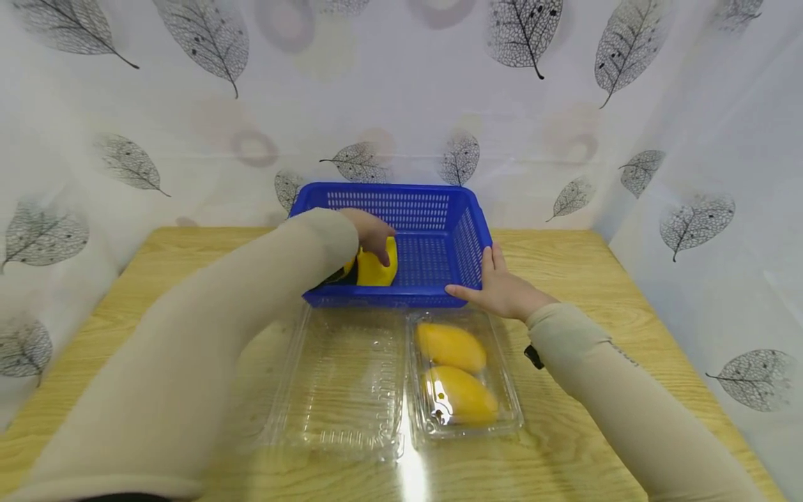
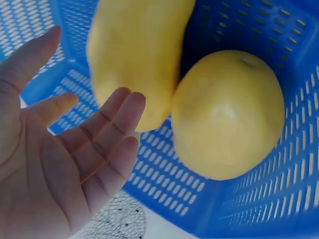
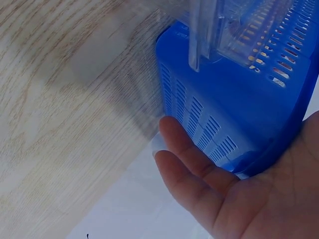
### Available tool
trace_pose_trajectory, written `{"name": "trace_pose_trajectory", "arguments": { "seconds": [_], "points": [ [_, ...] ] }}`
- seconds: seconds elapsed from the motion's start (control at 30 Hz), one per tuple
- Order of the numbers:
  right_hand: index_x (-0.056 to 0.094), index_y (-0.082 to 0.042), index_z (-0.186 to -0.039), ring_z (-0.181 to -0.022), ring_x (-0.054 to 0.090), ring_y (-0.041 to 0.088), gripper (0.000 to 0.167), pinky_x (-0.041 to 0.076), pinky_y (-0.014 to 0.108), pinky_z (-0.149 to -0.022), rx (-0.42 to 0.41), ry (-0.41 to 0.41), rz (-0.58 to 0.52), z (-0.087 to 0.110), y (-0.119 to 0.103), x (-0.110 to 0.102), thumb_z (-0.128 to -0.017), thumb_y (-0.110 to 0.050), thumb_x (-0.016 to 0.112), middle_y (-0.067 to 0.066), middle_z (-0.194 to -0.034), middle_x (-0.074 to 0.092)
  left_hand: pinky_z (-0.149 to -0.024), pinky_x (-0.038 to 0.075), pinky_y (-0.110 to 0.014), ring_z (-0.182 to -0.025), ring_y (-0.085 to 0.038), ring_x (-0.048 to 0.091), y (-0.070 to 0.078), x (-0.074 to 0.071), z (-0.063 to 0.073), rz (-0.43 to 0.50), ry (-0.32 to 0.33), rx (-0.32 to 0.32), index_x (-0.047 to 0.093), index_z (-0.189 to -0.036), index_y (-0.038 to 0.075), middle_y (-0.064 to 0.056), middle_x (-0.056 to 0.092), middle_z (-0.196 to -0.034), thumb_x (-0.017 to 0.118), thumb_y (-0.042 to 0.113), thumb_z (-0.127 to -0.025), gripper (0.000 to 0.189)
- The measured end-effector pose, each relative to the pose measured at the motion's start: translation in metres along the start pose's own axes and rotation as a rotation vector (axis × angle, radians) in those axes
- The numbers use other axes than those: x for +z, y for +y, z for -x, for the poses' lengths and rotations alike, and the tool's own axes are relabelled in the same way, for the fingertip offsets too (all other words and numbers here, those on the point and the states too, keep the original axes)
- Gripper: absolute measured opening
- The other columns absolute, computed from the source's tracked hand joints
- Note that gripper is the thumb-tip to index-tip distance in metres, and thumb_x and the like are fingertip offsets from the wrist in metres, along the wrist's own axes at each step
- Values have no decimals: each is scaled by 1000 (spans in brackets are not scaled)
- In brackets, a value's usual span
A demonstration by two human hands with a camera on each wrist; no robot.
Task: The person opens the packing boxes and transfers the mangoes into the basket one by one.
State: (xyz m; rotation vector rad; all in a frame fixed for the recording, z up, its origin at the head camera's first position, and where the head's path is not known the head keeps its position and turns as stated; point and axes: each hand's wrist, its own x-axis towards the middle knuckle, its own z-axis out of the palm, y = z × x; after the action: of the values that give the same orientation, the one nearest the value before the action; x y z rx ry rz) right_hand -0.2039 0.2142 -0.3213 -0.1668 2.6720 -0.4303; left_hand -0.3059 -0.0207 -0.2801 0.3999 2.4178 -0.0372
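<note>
A blue plastic basket [image 1: 470, 244] stands at the back of the table. My left hand [image 1: 372, 233] reaches down inside it, at its left part. In the left wrist view the fingers of my left hand [image 2: 84, 134] are loosely bent, with fingertips overlapping a long yellow fruit [image 2: 137, 55]. Beside that fruit lies a rounder yellow fruit [image 2: 229, 117]. My right hand [image 1: 507, 287] rests on the basket's front right corner, its thumb along the front rim. The right wrist view shows fingers of my right hand [image 3: 219, 189] extended along the basket's outer side wall [image 3: 192, 107].
In front of the basket, a clear plastic tray [image 1: 511, 411] holds two yellow mangoes [image 1: 452, 347]. Left of it lies another clear plastic half [image 1: 345, 376]. The wooden table [image 1: 564, 265] meets a leaf-patterned sheet [image 1: 401, 90] behind the basket.
</note>
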Motion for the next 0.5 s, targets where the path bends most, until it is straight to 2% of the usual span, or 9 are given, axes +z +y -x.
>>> {"name": "trace_pose_trajectory", "arguments": {
  "seconds": [0.07,0.17,0.23,0.3,0.4,0.5],
  "points": [
    [-23,1,-141,-97,61,35,118,51,42,-73,0,-1,-2,0,0,1,-77,-79,37,19,-145,-33,-95,42,-42,-113,-27,53,-1,0,6,-6,-8,55,24,-149,22,-10,38,-144,59,41,-90,71],
    [-23,1,-141,-100,60,37,119,50,44,-76,-4,2,-2,-1,1,2,-77,-80,36,18,-144,-33,-101,35,-44,-123,-29,46,-1,2,19,-46,56,142,29,-147,16,-9,32,-148,56,41,-92,67],
    [-23,1,-141,-106,56,40,118,49,47,-80,-9,9,-5,-2,0,2,-78,-80,36,19,-145,-33,-105,30,-45,-128,-28,40,1,7,33,-58,146,187,33,-146,14,-8,35,-147,54,41,-92,63],
    [-22,2,-141,-111,52,43,118,46,50,-84,-10,12,-6,-2,0,2,-78,-80,36,20,-145,-31,-105,29,-45,-131,-26,35,3,15,50,-54,265,239,37,-143,13,-8,38,-145,53,41,-93,59],
    [-22,2,-141,-115,48,45,118,43,53,-89,-4,9,-10,-2,0,1,-78,-79,37,20,-146,-30,-94,43,-41,-123,-25,45,9,34,79,-12,475,337,47,-136,13,-8,46,-137,53,38,-93,50],
    [-22,2,-141,-117,45,46,119,41,54,-91,-9,11,-16,-1,1,1,-77,-80,35,21,-146,-30,-80,49,-32,-106,-18,55,16,60,104,32,641,472,58,-125,11,-6,56,-122,55,33,-93,39]
  ]
}}
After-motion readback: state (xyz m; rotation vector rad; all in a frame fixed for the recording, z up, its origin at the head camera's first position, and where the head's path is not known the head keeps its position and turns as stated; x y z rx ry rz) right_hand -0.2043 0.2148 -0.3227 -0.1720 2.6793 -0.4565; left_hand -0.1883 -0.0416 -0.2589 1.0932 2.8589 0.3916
